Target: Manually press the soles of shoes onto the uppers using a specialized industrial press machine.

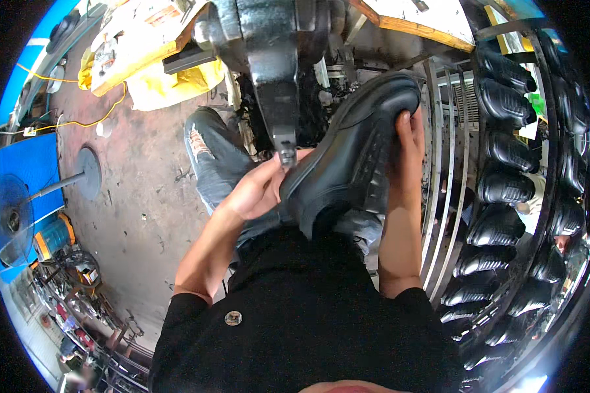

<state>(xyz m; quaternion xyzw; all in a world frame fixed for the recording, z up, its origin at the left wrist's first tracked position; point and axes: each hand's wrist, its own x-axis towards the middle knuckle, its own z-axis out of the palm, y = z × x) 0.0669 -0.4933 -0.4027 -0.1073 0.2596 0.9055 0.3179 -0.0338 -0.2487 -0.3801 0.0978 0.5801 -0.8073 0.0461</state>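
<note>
Holding shoe (pixel 367 141): right hand (pixel 410 141) clamped near toe, left hand (pixel 257 191) closed on heel side, by machine arm (pixel 275 92).

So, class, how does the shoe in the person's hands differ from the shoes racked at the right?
The held shoe is supported by the left hand and right hand; the racked shoes sit in rows.
The held shoe is single; the racked shoes are many.
The held shoe appears larger in this view than the racked shoes.
All look black and glossy.
</note>
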